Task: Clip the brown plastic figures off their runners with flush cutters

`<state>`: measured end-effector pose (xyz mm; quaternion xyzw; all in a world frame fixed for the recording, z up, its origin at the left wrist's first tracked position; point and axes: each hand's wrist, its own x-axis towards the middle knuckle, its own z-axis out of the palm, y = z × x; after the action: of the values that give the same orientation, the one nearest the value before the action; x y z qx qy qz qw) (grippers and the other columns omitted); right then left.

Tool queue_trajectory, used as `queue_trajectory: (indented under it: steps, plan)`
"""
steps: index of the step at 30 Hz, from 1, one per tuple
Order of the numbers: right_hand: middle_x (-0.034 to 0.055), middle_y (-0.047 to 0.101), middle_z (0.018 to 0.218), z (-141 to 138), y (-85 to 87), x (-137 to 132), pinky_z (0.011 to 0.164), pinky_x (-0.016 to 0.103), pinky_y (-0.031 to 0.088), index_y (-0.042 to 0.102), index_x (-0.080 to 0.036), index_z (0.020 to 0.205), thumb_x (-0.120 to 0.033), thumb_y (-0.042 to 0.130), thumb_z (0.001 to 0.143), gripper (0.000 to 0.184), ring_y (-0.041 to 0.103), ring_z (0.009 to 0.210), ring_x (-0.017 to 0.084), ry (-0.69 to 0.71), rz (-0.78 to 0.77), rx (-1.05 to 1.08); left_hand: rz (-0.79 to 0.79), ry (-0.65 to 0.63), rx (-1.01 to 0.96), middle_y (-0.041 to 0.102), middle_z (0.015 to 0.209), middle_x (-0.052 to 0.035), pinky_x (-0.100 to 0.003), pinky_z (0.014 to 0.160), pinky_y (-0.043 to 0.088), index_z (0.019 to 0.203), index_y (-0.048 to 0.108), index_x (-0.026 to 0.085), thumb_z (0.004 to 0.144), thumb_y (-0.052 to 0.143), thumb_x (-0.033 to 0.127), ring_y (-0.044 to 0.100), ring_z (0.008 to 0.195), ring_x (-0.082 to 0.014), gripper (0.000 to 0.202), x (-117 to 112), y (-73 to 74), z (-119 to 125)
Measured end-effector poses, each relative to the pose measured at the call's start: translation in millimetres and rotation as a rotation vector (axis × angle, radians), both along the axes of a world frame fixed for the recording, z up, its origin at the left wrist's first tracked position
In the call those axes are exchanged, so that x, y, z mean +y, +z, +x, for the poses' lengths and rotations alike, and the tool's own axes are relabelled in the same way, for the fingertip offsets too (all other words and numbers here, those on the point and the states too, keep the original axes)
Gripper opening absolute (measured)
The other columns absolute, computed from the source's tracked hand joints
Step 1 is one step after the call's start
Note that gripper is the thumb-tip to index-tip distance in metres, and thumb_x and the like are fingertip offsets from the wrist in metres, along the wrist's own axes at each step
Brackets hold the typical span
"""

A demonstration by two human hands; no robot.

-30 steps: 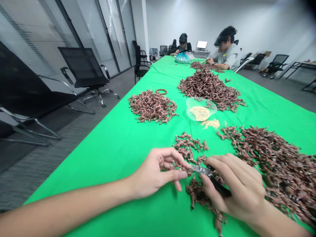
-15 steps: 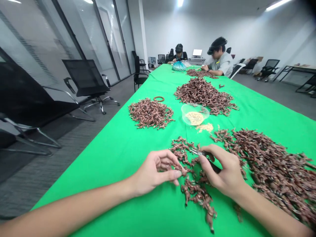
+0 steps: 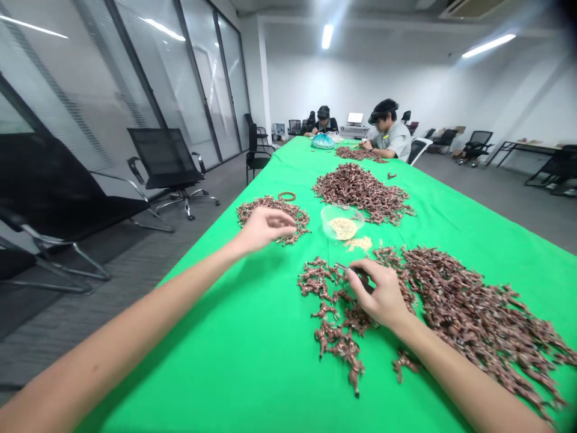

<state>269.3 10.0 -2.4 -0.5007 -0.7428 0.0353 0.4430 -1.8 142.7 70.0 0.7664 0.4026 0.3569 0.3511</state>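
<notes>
My left hand (image 3: 265,230) hovers over the near edge of a pile of small brown horse figurines (image 3: 252,207) on the left. Its fingers are curled towards the thumb; whatever they hold is hidden. My right hand (image 3: 381,293) grips tweezers (image 3: 341,267) with metal tips and a dark handle, tips pointing to the far left. Beneath and beside that hand lie loose horse figurines (image 3: 345,349) in a scattered cluster. A larger heap of figurines (image 3: 469,313) spreads to the right of it.
A clear plastic bowl (image 3: 325,225) of pale small bits stands mid-table, with spilled bits (image 3: 359,243) before it. Behind are another figurine heap (image 3: 360,189), a brown ring (image 3: 286,196) and a blue bag (image 3: 323,141). Two people sit at the far end. Chairs (image 3: 164,159) stand left.
My left hand has moved from the loose cluster up and left to the left pile. My right hand keeps the tweezers near the cluster. The view has tilted up.
</notes>
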Motion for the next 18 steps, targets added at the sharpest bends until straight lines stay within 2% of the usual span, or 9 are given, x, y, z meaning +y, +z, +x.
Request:
queue_trajectory:
  steps: [3,5,7,9,11,13,15,18]
  plan:
    - [0.0024,0.07,0.082,0.5,-0.5,0.6,0.07,0.028,0.048,0.066,-0.018,0.09,-0.032,0.059,0.092,0.016,0.064,0.072,0.015,0.001,-0.014,-0.008,0.111,0.183,0.056,0.076,0.094,-0.0113,-0.029,0.065,0.047,0.107,0.073,0.009,0.063,0.088,0.031,0.062,0.068,-0.0163,0.051,47.0,22.5,-8.2]
    - [0.0028,0.07,0.083,1.4,0.2,0.9,0.07,0.029,0.048,0.066,-0.019,0.09,-0.033,0.058,0.092,0.016,0.064,0.073,0.016,0.002,-0.018,-0.011,0.178,0.297,0.084,0.074,0.108,-0.0135,-0.031,0.07,0.048,0.112,0.071,0.01,0.061,0.088,0.031,0.062,0.073,-0.0164,0.058,64.6,34.3,-15.5]
    - [0.0031,0.07,0.083,2.6,1.6,1.4,0.071,0.029,0.048,0.066,-0.019,0.091,-0.033,0.058,0.092,0.017,0.064,0.074,0.016,0.004,-0.019,-0.009,0.226,0.367,0.112,0.073,0.11,-0.0133,-0.031,0.073,0.048,0.112,0.07,0.01,0.064,0.086,0.032,0.063,0.076,-0.0176,0.055,67.8,41.9,-22.4]
    - [0.0031,0.07,0.083,3.6,3.0,1.7,0.072,0.029,0.048,0.066,-0.019,0.091,-0.034,0.057,0.092,0.017,0.064,0.075,0.016,0.005,-0.02,-0.001,0.256,0.383,0.148,0.075,0.1,-0.0111,-0.031,0.073,0.048,0.107,0.071,0.011,0.07,0.081,0.034,0.064,0.076,-0.0186,0.045,56.7,42.8,-26.5]
    - [0.0027,0.07,0.081,3.9,3.8,1.7,0.071,0.029,0.048,0.066,-0.018,0.09,-0.033,0.057,0.092,0.018,0.064,0.073,0.016,0.002,-0.024,0.01,0.272,0.35,0.194,0.075,0.086,-0.008,-0.031,0.071,0.048,0.102,0.072,0.011,0.076,0.075,0.036,0.064,0.071,-0.0187,0.036,33.5,34.7,-25.7]
    - [0.0025,0.069,0.08,3.6,4.0,1.5,0.07,0.028,0.048,0.066,-0.018,0.09,-0.034,0.056,0.092,0.018,0.063,0.072,0.016,0.002,-0.03,0.021,0.28,0.273,0.24,0.074,0.082,-0.0068,-0.031,0.067,0.049,0.099,0.072,0.012,0.083,0.069,0.036,0.064,0.067,-0.0183,0.029,2.6,17.7,-19.2]
    - [0.0027,0.07,0.081,2.9,3.7,1.3,0.07,0.028,0.048,0.066,-0.019,0.09,-0.034,0.056,0.092,0.019,0.064,0.072,0.016,0.006,-0.034,0.027,0.293,0.173,0.286,0.075,0.09,-0.0064,-0.031,0.069,0.051,0.102,0.072,0.016,0.088,0.063,0.034,0.066,0.071,-0.0181,0.025,-30.3,-4.8,-8.5]
    - [0.0035,0.071,0.083,2.7,2.8,1.8,0.072,0.028,0.048,0.067,-0.019,0.091,-0.035,0.056,0.092,0.02,0.065,0.074,0.017,0.007,-0.042,0.026,0.346,0.046,0.364,0.074,0.1,-0.0075,-0.037,0.081,0.052,0.107,0.071,0.019,0.086,0.066,0.033,0.068,0.084,-0.0223,0.026,-70.6,-37.3,9.1]
